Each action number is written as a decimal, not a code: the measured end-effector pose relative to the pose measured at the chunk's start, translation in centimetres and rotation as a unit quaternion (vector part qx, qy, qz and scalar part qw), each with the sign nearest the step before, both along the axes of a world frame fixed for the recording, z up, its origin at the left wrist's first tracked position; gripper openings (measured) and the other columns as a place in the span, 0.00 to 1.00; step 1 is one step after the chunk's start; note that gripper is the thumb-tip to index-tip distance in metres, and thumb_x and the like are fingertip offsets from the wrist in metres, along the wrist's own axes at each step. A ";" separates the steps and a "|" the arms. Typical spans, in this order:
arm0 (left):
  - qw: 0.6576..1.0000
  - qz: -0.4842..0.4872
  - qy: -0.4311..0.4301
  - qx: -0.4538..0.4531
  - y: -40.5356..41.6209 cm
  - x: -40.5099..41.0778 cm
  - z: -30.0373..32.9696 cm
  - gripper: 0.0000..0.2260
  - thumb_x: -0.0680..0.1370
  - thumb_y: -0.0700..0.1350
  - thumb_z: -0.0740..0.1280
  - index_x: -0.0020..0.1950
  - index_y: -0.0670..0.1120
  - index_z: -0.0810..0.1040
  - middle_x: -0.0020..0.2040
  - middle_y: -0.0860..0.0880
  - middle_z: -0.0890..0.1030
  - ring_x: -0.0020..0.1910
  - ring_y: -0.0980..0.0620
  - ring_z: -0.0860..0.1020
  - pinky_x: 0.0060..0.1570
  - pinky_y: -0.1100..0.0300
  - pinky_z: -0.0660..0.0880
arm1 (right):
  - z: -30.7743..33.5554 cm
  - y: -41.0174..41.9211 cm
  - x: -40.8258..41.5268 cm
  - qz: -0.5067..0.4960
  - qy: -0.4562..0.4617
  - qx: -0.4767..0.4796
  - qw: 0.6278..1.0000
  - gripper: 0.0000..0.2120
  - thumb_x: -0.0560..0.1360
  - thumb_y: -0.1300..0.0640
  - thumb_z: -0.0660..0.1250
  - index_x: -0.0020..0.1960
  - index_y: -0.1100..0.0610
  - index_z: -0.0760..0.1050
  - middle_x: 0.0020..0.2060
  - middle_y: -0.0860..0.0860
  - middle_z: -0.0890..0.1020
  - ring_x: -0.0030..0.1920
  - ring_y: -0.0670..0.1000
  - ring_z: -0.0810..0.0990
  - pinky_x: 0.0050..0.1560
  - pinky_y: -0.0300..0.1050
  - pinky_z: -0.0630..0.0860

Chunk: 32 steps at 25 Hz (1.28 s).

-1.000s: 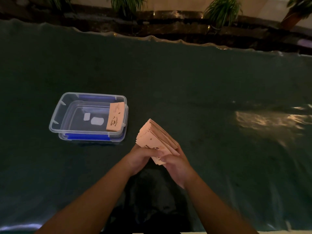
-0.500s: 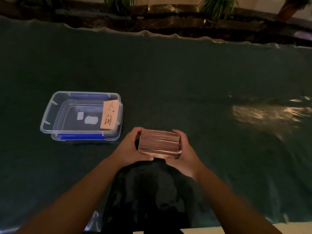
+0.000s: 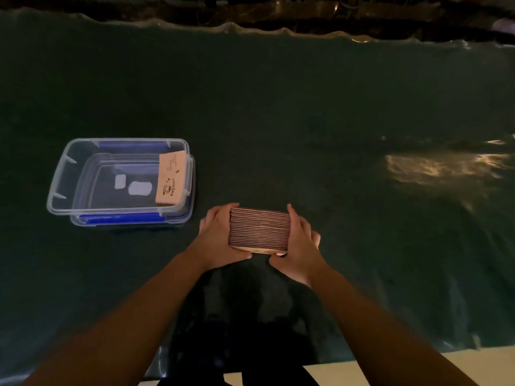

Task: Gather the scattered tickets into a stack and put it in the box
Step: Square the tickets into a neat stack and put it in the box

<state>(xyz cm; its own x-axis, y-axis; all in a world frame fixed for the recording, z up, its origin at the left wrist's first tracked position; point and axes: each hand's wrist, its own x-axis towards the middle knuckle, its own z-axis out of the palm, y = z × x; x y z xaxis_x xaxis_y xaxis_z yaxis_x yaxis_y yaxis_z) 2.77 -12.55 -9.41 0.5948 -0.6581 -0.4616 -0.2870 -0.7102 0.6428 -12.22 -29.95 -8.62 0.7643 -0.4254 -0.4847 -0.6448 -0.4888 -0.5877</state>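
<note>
Scene dim overall. Warm glare patch (image 3: 443,168) reflects off the dark glossy table cover (image 3: 278,107) at my right. Wide-angle bending curves the far edge. My forearms sit in shadow; detail is soft and grainy.

- The worktop (image 3: 278,107) wears a dark green covering with a glossy sheen, and a warm yellowish glare lies on its right side.
- The box (image 3: 55,188) is clear plastic with bright blue clips along its near and far sides; two pale whitish patches show on its floor.
- The ticket (image 3: 170,178) leaning inside the box is light peach-orange with dark print, including a small cup drawing.
- The stack (image 3: 259,228) shows fine alternating dark and pinkish-tan stripes along its edges.
</note>
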 end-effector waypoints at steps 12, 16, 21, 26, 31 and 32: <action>0.999 -0.002 -0.053 -0.010 -0.4 -0.4 -0.6 0.48 0.65 0.59 0.83 0.79 0.52 0.62 0.76 0.49 0.63 0.78 0.48 0.58 0.79 0.44 0.59 | -0.4 -0.7 -0.3 0.026 -0.052 -0.048 0.997 0.46 0.69 0.51 0.76 0.81 0.49 0.57 0.74 0.50 0.66 0.76 0.48 0.54 0.78 0.51 0.52; 0.996 -0.015 -0.087 0.006 -0.4 -0.5 -1.2 0.47 0.63 0.62 0.82 0.76 0.53 0.63 0.74 0.51 0.65 0.77 0.50 0.59 0.78 0.46 0.54 | -0.5 -0.8 -0.2 0.039 -0.030 -0.055 0.997 0.44 0.69 0.51 0.76 0.80 0.50 0.58 0.74 0.49 0.67 0.77 0.50 0.58 0.77 0.54 0.54; 0.996 -0.007 -0.092 0.002 -0.2 -0.3 -1.8 0.49 0.62 0.65 0.82 0.77 0.54 0.63 0.75 0.52 0.66 0.77 0.50 0.60 0.78 0.46 0.53 | -0.2 -0.7 0.0 0.029 -0.026 -0.043 0.998 0.43 0.70 0.51 0.76 0.80 0.51 0.59 0.75 0.49 0.68 0.77 0.51 0.58 0.77 0.54 0.54; 0.997 -0.003 -0.080 -0.005 -0.2 -0.4 -1.6 0.48 0.60 0.65 0.82 0.75 0.55 0.66 0.73 0.52 0.69 0.76 0.50 0.62 0.78 0.44 0.57 | 0.3 -0.2 0.3 -0.010 0.002 -0.010 1.000 0.42 0.69 0.55 0.78 0.77 0.49 0.61 0.71 0.47 0.68 0.76 0.52 0.58 0.76 0.57 0.55; 0.991 0.056 0.082 -0.087 1.1 0.7 0.7 0.44 0.59 0.54 0.87 0.70 0.59 0.69 0.68 0.60 0.74 0.71 0.56 0.70 0.72 0.50 0.68 | 2.2 -0.1 1.2 -0.065 0.001 0.100 0.993 0.40 0.59 0.56 0.81 0.67 0.42 0.68 0.61 0.43 0.73 0.71 0.52 0.66 0.73 0.59 0.64; 0.983 0.072 0.127 -0.110 1.4 0.9 1.2 0.43 0.61 0.50 0.87 0.70 0.58 0.69 0.67 0.60 0.76 0.69 0.57 0.73 0.70 0.51 0.71 | 2.5 0.0 1.4 -0.071 -0.010 0.121 0.990 0.41 0.56 0.54 0.81 0.65 0.40 0.69 0.62 0.45 0.76 0.70 0.53 0.70 0.72 0.62 0.69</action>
<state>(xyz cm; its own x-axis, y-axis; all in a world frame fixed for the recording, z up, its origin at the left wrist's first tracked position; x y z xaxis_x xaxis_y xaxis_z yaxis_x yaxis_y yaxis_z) 3.65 -11.14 -8.17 0.5721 -0.6767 -0.4634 -0.0039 -0.5672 0.8236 -10.77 -29.95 -6.10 0.7150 -0.4033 -0.5711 -0.6845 -0.2375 -0.6893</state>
